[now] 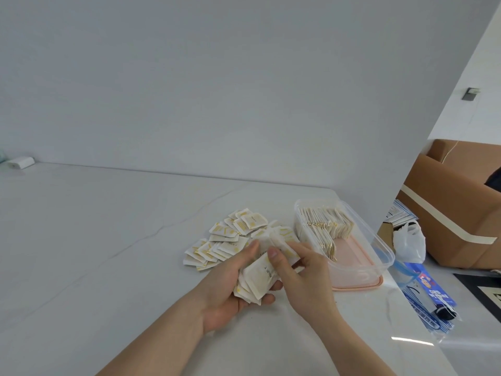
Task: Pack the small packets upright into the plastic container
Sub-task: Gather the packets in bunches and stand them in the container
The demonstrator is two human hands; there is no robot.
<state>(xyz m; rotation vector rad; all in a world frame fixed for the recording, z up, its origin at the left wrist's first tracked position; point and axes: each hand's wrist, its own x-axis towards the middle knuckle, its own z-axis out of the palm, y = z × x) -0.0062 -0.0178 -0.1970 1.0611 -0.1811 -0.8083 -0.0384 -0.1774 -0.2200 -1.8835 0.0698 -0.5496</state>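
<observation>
Nearest you, your left hand [230,291] cups a stack of small white paper packets with yellow print [257,278], fingers curled under it and thumb laid along its left edge. The stack's long axis runs from near left to far right, and the top packet lies face up, showing a short line of dark print. Your right hand [301,270] comes in from the right and pinches the far end of that same bundle, thumb on top and fingers wrapped behind. Both hands hover just above the white marble-look table [108,253].

Just beyond your hands, to the left, a loose heap of the same flat rectangular sachets [225,240] lies on the table, overlapping like shingles and pointing every which way, most of them flat.

To the right of the heap, touching nothing of it, sits the clear rectangular plastic container [379,240] resting on a pink lid [360,283]. Its long axis runs near right to far left. Its far half holds rows of packets standing on edge [325,226], pressed face to face; the near half shows the pink through its base.

Off the table's right edge are a blue printed plastic bag [431,297], a white plastic bag [409,240] and a brown cardboard box [455,213]. At the far left, against the wall, lies a small white device [20,162].
</observation>
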